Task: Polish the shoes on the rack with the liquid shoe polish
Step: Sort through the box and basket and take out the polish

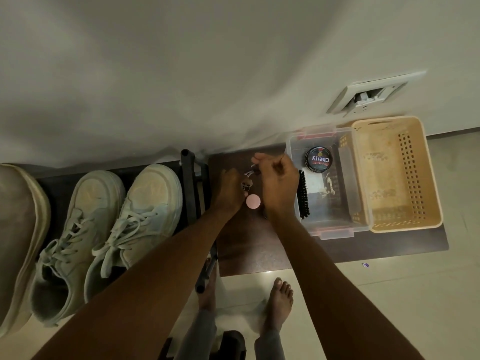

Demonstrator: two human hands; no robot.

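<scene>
**A:** Where are we with this? Our left hand [230, 188] is curled round a small dark thing on the brown board [249, 245] — the polish bottle [246, 187], we'd guess, though most of it is hidden. Our right hand [276, 183] is above it, fingertips pinched on something thin and pale at the top; what exactly, we cannot tell.

**B:** A seal or wrapper, maybe. The pink cap [253, 201] lies between our wrists, so the bottle looks open. We should keep it upright and hold it low and firm while the right hand pulls — a jerk could splash polish on the board.

**A:** And the shoes?

**B:** The pale sneakers [122, 224] sit side by side on the rack [191, 185] to our left, laced, toes to the wall, not yet touched by either hand. A third shoe [18, 229] shows at the edge.

**A:** The room?

**B:** A clear box [330, 227] to the right holds a polish tin [318, 160] and a black brush [303, 194]; a tan basket [405, 178] touches it. Plain wall, a socket plate [371, 93], glossy floor tiles [389, 307] under our bare feet.
</scene>
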